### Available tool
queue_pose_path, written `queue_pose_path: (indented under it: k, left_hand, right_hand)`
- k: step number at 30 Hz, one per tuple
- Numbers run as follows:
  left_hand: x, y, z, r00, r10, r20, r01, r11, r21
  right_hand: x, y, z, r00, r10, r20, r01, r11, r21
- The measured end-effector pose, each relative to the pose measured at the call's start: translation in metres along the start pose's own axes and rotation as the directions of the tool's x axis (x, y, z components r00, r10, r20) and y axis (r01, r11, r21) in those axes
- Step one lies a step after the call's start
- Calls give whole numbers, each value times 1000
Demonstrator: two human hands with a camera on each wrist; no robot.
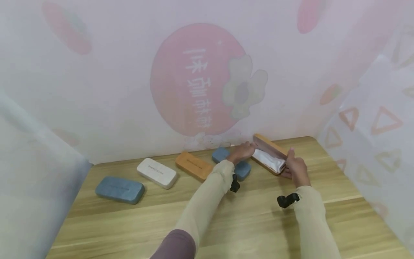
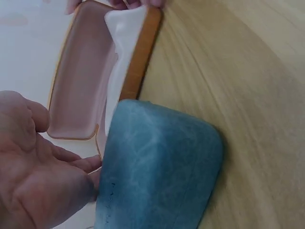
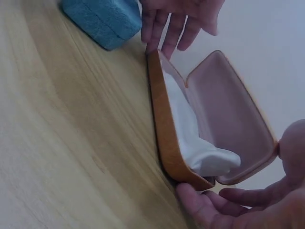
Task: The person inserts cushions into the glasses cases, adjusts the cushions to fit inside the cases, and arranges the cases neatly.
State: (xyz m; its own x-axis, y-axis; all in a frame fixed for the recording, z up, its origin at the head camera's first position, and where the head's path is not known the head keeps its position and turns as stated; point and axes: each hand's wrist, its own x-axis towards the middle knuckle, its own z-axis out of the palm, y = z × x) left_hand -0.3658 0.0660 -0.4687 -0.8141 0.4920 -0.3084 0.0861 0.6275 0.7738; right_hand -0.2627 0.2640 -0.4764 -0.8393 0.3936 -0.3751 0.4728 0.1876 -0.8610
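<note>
An orange glasses case [image 1: 271,146] lies open at the back right of the table, its lid raised. Inside the case the lining is dull pink, and a white cloth [image 3: 190,129] fills the base. My right hand [image 1: 297,168] holds the right end, thumb at the lid's edge and fingers against the base. At the opposite end, the straight fingers of my left hand [image 3: 176,21] touch the base. Beneath my left wrist lies a closed blue case [image 2: 157,162], partly hidden by that hand in the head view.
Left of my arms, a closed orange case [image 1: 194,166], a white case [image 1: 157,172] and another blue case [image 1: 119,189] lie in a row on the wooden table [image 1: 252,223]. A printed wall hanging [image 1: 123,90] stands behind the table, with patterned sheeting [image 1: 372,154] on the right.
</note>
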Motion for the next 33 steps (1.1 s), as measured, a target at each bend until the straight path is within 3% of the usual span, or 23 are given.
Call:
queue_pose_path:
  k: [6, 8, 12, 16, 20, 27, 33]
  left_hand:
    - [4, 3, 0, 991, 26, -133, -27, 1000, -7]
    - [6, 4, 1, 989, 27, -147, -26, 1000, 14]
    - [7, 0, 6, 993, 19, -117, -12, 998, 62]
    - [9, -4, 10, 992, 69, -102, -67, 997, 22]
    - [11, -3, 11, 989, 118, -89, -116, 993, 31]
    - [10, -8, 9, 989, 117, -90, -113, 992, 49]
    - [8, -15, 4, 983, 172, -65, -167, 983, 76]
  right_hand:
    - [2, 0, -3, 1000, 15, -26, -13, 997, 71]
    - [3, 0, -5, 1000, 13, -26, -12, 998, 59]
    - [3, 3, -3, 1000, 11, -19, -10, 1000, 22]
    - [4, 5, 0, 999, -4, -33, 4, 1000, 7]
    - [5, 3, 1, 1000, -14, -24, 15, 1000, 20]
    - [9, 5, 0, 999, 16, 32, -19, 995, 101]
    - [11, 7, -1, 999, 12, 41, -16, 994, 105]
